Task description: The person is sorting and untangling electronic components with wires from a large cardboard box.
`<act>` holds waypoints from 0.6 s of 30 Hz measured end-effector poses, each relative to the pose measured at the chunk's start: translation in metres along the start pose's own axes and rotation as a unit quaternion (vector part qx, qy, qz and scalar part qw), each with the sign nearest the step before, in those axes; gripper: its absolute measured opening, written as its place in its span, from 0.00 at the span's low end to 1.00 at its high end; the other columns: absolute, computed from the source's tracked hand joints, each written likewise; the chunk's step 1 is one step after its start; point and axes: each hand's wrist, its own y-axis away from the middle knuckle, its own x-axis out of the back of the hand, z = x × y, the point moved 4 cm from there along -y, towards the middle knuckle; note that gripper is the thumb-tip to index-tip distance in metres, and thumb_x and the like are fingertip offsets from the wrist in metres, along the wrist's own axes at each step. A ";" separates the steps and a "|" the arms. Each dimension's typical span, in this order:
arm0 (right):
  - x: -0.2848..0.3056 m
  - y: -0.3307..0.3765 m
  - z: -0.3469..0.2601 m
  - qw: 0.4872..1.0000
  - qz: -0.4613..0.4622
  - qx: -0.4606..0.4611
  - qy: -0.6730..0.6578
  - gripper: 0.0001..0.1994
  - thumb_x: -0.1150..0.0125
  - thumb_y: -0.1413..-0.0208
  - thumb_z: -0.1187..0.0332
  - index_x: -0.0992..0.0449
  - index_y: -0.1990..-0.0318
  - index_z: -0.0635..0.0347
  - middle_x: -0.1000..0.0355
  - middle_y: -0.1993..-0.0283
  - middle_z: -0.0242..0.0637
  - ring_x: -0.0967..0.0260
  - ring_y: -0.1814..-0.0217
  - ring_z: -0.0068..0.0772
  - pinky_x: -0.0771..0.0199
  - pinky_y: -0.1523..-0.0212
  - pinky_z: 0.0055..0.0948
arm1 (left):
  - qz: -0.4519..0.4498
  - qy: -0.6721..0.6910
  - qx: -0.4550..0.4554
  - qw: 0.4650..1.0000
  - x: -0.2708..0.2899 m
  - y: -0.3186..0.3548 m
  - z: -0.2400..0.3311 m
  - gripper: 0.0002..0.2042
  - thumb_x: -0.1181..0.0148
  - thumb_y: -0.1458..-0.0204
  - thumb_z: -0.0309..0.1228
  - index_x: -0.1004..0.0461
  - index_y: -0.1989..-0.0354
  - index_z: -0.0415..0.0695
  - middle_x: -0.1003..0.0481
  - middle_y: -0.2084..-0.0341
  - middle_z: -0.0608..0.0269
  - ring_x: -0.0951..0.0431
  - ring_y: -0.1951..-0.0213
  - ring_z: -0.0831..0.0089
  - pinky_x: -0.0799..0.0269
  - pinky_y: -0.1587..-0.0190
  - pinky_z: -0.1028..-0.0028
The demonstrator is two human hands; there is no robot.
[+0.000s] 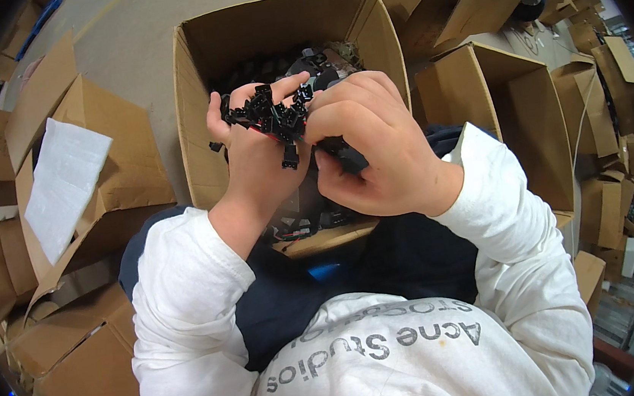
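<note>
Both hands meet above an open cardboard box (200, 95). The left hand (252, 154) cups a bunch of small black wired connectors (275, 118), fingers curled around it; the right hand (373, 147) pinches the bunch's right side.

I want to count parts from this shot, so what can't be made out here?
- Head view: the bundle of black connectors is partly covered by the left hand and right hand, so no count is possible.
- The contents of the open cardboard box are dark and hidden behind both hands.
- The far boxes bend and blur toward the rim.
</note>
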 end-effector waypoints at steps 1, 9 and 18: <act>-0.001 0.000 -0.001 1.000 0.019 -0.004 0.021 0.15 0.29 0.59 0.72 0.27 0.63 0.50 0.27 0.59 0.33 0.28 0.54 0.40 0.34 0.50 0.37 | 0.000 0.000 0.000 1.000 0.000 0.000 0.002 0.21 0.34 0.59 0.27 0.19 0.53 0.61 0.24 0.42 0.78 0.32 0.43 0.63 0.60 0.32 0.41; -0.001 0.002 -0.011 0.996 0.037 -0.021 0.082 0.13 0.28 0.58 0.69 0.27 0.66 0.51 0.26 0.58 0.30 0.28 0.58 0.37 0.35 0.48 0.38 | 0.023 -0.022 0.021 0.999 0.008 -0.005 0.014 0.15 0.35 0.50 0.32 0.19 0.52 0.62 0.23 0.44 0.80 0.34 0.43 0.65 0.61 0.32 0.44; 0.006 -0.002 -0.010 0.996 0.044 -0.059 -0.048 0.19 0.31 0.63 0.78 0.29 0.61 0.57 0.31 0.67 0.34 0.32 0.65 0.38 0.36 0.52 0.33 | 0.053 -0.017 -0.028 0.998 0.014 -0.012 0.011 0.12 0.35 0.49 0.33 0.18 0.55 0.58 0.22 0.47 0.79 0.31 0.47 0.66 0.59 0.32 0.47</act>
